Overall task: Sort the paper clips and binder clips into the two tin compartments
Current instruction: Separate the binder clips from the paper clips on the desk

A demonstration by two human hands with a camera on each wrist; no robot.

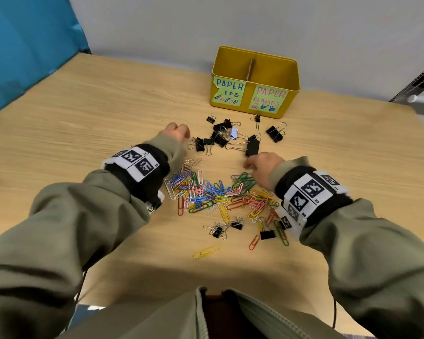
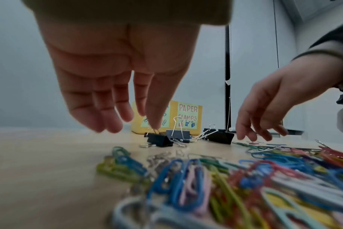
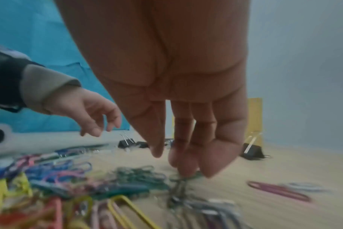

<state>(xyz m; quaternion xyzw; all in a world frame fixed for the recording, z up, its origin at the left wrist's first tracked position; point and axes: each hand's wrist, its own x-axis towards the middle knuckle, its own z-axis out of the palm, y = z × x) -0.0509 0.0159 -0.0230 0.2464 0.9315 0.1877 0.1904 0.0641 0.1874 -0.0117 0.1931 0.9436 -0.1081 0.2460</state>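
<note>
Yellow tin [image 1: 289,77], black binder clips [image 1: 252,148], multicoloured paper clips [image 1: 213,194] (blue, pink, green, perhaps teal)

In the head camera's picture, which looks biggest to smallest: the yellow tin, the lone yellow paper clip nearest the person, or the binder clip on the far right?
1. Yellow tin
2. Far-right binder clip and lone yellow paper clip: they look about alike, and the paper clip lies nearer the camera, so I won't rank them.

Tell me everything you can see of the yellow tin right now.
The yellow tin is a rectangular, open-topped box, metal by its look, upright at the table's far edge. A brown divider splits it in two. Front labels: left "PAPER ...IPS", torn; right "PAPER CLAMPS". What shows inside looks empty. Neither hand touches it.
</note>
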